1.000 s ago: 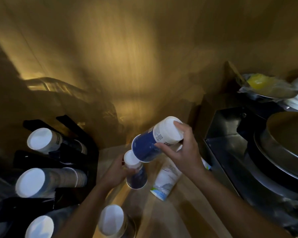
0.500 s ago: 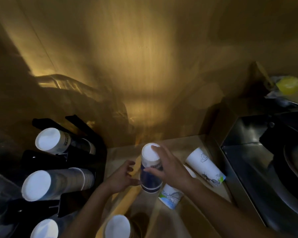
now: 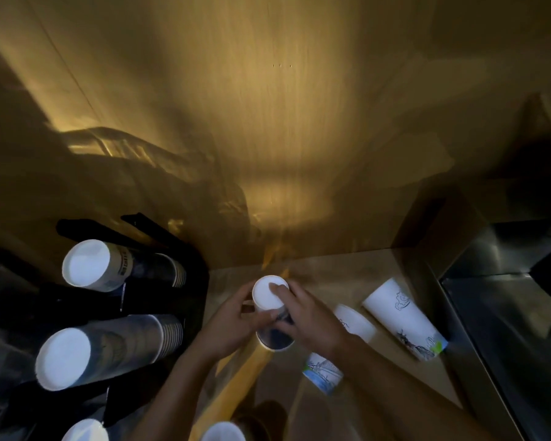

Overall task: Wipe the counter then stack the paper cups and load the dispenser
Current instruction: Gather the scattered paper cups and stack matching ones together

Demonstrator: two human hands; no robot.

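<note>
- Head view: dim room, wood-grain wall panel (image 3: 268, 122) behind, lit by a warm yellow patch in the middle.
- Below it a light wooden bench (image 3: 379, 377), with a steel surface (image 3: 506, 313) on its right side.
- At the left, a black cup dispenser (image 3: 159, 300), holding rows of cups on their sides, white bottoms toward the camera.
- Upper row of cups (image 3: 89, 265) and middle row of cups (image 3: 64, 358) clearly seen; a third white bottom (image 3: 83, 432) cut by the lower edge.
- In the centre, a stack of dark blue paper cups (image 3: 272, 313), upside down, rim on the bench, white bottom facing up.
- Left hand (image 3: 233, 326) closed around the left side of the stack, fingers wrapped on its wall.
- Right hand (image 3: 309, 319) closed on the same stack from the right, index finger lying over the white bottom.
- Just right of the hands, a white printed cup (image 3: 353, 323) lying on its side, partly hidden under the right forearm.
- Further right, a second white cup (image 3: 404, 319) with drawings, also on its side, apart from the first.
- At the lower edge, one more white cup bottom (image 3: 223, 432), cut off by the frame.
</note>
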